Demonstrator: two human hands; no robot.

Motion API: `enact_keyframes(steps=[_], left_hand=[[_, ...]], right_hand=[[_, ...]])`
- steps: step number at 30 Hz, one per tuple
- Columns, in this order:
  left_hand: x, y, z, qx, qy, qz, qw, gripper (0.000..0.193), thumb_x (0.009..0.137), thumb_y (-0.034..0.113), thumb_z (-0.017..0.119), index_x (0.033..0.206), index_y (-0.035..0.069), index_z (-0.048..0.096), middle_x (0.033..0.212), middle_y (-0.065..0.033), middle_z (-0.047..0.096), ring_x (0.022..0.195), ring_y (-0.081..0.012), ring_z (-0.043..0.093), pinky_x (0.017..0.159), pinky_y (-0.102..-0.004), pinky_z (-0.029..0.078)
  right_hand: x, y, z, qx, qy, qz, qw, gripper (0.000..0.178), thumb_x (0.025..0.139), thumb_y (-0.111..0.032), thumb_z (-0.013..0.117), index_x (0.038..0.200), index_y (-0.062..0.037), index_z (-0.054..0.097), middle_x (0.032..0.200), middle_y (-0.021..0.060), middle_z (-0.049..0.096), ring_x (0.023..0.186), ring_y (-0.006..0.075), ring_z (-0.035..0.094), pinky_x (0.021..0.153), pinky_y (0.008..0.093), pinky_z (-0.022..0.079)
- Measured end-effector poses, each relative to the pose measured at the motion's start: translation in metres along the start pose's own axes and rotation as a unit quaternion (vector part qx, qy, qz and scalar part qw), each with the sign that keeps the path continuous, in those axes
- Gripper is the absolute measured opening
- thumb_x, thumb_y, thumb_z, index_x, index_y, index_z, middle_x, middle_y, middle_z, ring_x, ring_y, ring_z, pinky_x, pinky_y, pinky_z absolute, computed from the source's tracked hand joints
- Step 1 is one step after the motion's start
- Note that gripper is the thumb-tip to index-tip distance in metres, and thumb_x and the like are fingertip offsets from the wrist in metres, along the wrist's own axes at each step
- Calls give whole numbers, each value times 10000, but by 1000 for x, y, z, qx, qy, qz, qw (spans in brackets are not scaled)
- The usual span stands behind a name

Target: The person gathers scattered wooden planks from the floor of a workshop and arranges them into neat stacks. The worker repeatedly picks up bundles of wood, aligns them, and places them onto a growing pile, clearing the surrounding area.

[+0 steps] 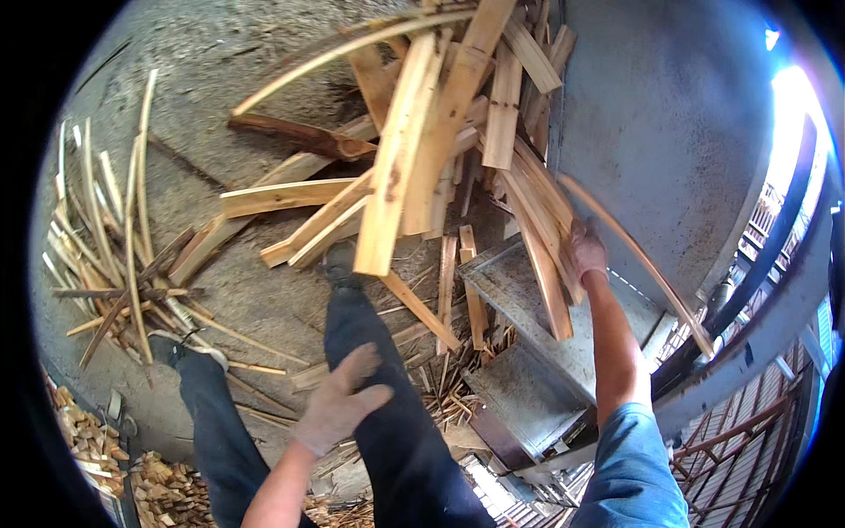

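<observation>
My right hand [588, 250], in a pale work glove, reaches forward and grips the right edge of a wooden board [556, 231]. That board lies with others side by side, their near ends over a metal ledge [510, 273]. My left hand [345, 401], gloved too, hangs in front of my leg with its fingers apart and nothing in it. Ahead of it, long planks [398, 158] lean out of a jumbled heap toward me. A thin curved strip [638, 260] slants down to the right of my right hand.
A tall grey metal panel [660, 132] rises on the right. Thin slats [114, 238] are heaped on the floor at the left. Cut wood pieces [167, 493] fill the lower left. A metal step [528, 396] and scraps [449, 409] lie below the ledge.
</observation>
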State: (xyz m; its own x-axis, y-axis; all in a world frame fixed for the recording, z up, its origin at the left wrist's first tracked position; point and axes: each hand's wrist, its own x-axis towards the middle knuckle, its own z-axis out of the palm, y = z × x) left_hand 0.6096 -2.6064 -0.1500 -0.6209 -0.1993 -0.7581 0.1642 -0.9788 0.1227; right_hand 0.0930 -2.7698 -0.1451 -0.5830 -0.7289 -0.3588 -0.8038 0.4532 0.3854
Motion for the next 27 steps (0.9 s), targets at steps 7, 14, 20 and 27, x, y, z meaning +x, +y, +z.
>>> enact_keyframes(steps=[7,14,20,27], left_hand=[[168,7,123,-26,-105,43,993,893,935,240,688,1621,-24,181,1592,-273,374,1499,-322,363,1221,-374,316],[247,6,162,-52,-120,31,991,1075,913,475,719,1638,-7,89,1619,-278,311,1501,-334,350,1219,-381,317],[279,-8,206,-158,-159,56,973,1086,909,525,717,1625,-29,117,1663,-276,216,1551,-334,229,1261,-388,204],[271,-4,244,-378,-130,-16,916,643,921,369,789,1393,0,558,1267,-114,678,1107,-202,688,987,-362,566]], right_hand=[[101,14,12,-4,-67,-25,997,676,1046,-512,391,1539,-50,416,1556,252,435,1438,406,418,1194,449,336],[145,46,24,-74,-248,-132,957,612,1084,-404,361,1582,-49,339,1621,216,364,1495,363,357,1225,421,303],[109,19,5,-169,-359,-269,877,569,1114,-292,345,1622,-54,249,1652,201,328,1510,345,348,1248,391,280],[45,14,33,326,-385,-44,862,914,984,-721,473,1534,9,442,1464,197,562,1316,239,554,1144,324,400]])
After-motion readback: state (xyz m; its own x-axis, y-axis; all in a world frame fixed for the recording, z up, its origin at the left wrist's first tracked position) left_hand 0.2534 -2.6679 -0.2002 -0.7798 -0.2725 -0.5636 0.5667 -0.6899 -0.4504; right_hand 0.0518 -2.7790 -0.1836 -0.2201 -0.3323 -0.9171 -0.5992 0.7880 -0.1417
